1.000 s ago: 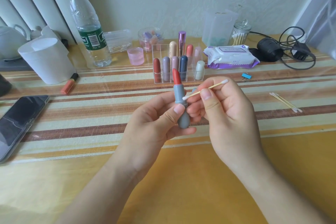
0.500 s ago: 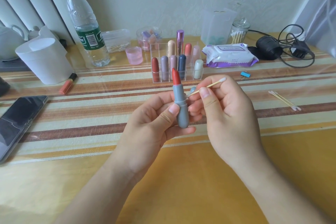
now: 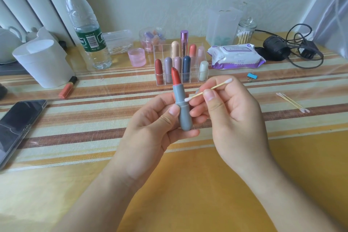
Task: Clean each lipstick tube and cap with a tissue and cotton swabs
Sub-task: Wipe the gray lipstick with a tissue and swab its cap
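Note:
My left hand grips an uncapped grey lipstick tube upright, its red bullet raised. My right hand pinches a cotton swab between thumb and fingers; the swab's lower tip touches the grey tube just above its collar. A small grey piece, perhaps the cap, peeks out behind my right fingers. A clear organizer behind holds several capped lipsticks.
A wet-wipe pack, a swab jar, black cables, loose swabs and a blue clip lie right. Left: a water bottle, white cup, pink cup, orange lip gloss, phone.
The swab's tip has slid along the grey tube near its collar while both hands stayed in place holding the same things.

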